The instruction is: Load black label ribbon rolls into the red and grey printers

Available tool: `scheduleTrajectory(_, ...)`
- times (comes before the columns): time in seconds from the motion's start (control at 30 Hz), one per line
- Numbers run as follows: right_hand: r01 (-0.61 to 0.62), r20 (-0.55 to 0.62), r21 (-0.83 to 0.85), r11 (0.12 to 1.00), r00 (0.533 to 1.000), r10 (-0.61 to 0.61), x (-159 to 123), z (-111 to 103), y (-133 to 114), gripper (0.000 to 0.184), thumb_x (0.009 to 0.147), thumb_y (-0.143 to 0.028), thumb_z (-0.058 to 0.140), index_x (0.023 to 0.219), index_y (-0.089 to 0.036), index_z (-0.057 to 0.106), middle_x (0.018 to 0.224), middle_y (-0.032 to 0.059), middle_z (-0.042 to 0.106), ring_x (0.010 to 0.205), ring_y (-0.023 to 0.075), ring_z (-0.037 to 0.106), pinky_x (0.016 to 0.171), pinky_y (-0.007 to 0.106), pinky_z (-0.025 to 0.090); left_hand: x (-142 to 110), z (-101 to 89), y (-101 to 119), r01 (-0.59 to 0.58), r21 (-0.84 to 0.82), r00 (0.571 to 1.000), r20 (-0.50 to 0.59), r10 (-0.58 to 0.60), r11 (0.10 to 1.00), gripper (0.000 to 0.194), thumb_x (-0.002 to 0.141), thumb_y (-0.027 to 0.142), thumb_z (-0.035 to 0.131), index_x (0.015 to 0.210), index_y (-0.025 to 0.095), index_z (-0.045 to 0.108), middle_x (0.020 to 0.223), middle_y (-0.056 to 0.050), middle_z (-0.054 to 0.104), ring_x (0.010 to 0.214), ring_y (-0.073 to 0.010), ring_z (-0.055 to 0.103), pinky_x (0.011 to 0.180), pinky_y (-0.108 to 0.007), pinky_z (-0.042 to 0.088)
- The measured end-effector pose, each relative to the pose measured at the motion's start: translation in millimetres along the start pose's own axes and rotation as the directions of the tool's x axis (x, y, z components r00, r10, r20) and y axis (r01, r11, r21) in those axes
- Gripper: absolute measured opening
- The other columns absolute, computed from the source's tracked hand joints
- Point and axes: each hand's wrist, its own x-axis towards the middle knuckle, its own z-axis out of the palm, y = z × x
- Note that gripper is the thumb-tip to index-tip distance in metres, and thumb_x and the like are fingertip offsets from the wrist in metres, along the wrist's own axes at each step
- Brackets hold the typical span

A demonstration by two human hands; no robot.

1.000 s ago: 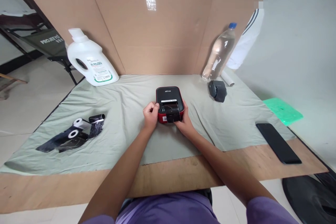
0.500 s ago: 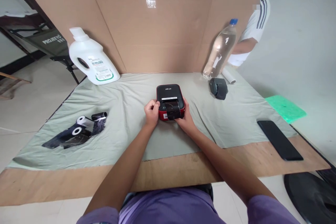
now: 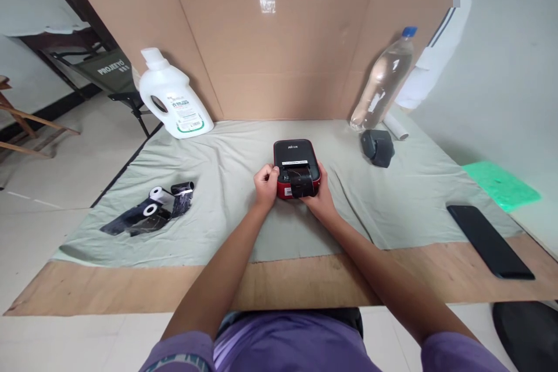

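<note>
A small black and red label printer [image 3: 295, 154] sits on the grey-green cloth, between my two hands. A strip of black film [image 3: 301, 182] hangs over its front slot. My left hand [image 3: 265, 186] closes on the near left corner, its thumb against the printer's edge and the fingers curled. On the other side my right hand [image 3: 323, 196] wraps round the right side and lower front edge; some of its fingers are hidden behind the body. Off to the left lie rolls of black film [image 3: 150, 209] with white cores, partly unrolled.
A white detergent bottle [image 3: 174, 99] and a clear bottle with a blue cap [image 3: 386, 78] stand before a cardboard screen [image 3: 279, 52]. Near the clear bottle are a black tape-like item [image 3: 377, 148] and a cardboard tube [image 3: 396, 127]. A phone [image 3: 490, 241] lies right. Behind the screen stands a person.
The camera view has turned slightly left, so everything sits farther right in the picture. My hands keep the same hold on the printer. The person behind the screen has shifted, and their forearm no longer shows.
</note>
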Motion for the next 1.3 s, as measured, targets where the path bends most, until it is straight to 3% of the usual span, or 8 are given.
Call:
scheduleTrajectory(0.3,0.009,0.024,-0.002,1.0,1.0,-0.009,0.2,0.3,0.5,0.104,0.073,-0.049,0.083,0.156,-0.024,0.025,0.156,0.0166,0.043,0.143,0.0332,0.046,0.121,0.056,0.034,3.8,-4.7,5.1,-0.008,0.003,0.996,0.088,0.007,1.0,0.055,0.09,0.051,0.063,0.06,0.021,0.028,0.059,0.004,0.033,0.058,-0.0122,0.031,0.057,-0.028,0.03)
scheduleTrajectory(0.5,-0.009,0.028,-0.002,1.0,1.0,0.009,0.0,-0.6,3.1,0.108,0.071,-0.049,0.084,0.157,-0.026,0.023,0.158,0.0159,0.041,0.143,0.0344,0.045,0.12,0.058,0.034,-5.6,-1.7,10.4,0.039,-0.037,0.999,-0.009,-0.04,0.999,0.055,0.09,0.054,0.065,0.061,0.021,0.032,0.061,0.004,0.033,0.06,-0.0124,0.033,0.059,-0.028,0.032)
scheduleTrajectory(0.87,-0.008,0.052,-0.072,0.997,0.999,0.012,-0.4,-7.2,6.3,0.108,0.075,-0.045,0.082,0.162,-0.029,0.02,0.165,0.0114,0.032,0.152,0.0321,0.034,0.127,0.055,0.027,-8.6,-6.5,17.7,0.078,-0.075,0.997,-0.003,-0.078,0.994,0.051,0.083,0.059,0.073,0.064,0.02,0.047,0.062,0.004,0.039,0.057,-0.0111,0.034,0.055,-0.028,0.029)
scheduleTrajectory(1.1,-0.049,0.049,-0.078,0.996,0.997,0.053,-0.6,-6.8,7.9,0.106,0.074,-0.044,0.083,0.162,-0.027,0.025,0.161,0.0133,0.039,0.147,0.0355,0.041,0.124,0.058,0.03,-10.1,-7.2,22.1,-0.02,0.021,1.0,-0.02,0.02,1.0,0.043,0.089,0.051,0.069,0.066,0.021,0.05,0.062,0.003,0.039,0.059,-0.0126,0.036,0.057,-0.029,0.032)
scheduleTrajectory(1.3,-0.009,0.065,-0.055,0.998,0.998,0.013,0.7,-7.2,-0.1,0.101,0.076,-0.046,0.082,0.159,-0.023,0.029,0.161,0.0143,0.04,0.146,0.0349,0.042,0.123,0.053,0.034,1.6,-15.4,32.0,-0.171,0.204,0.985,0.037,0.167,0.964,0.032,0.093,0.036,0.065,0.067,0.019,0.057,0.081,-0.003,0.056,0.074,-0.0147,0.053,0.065,-0.028,0.042)
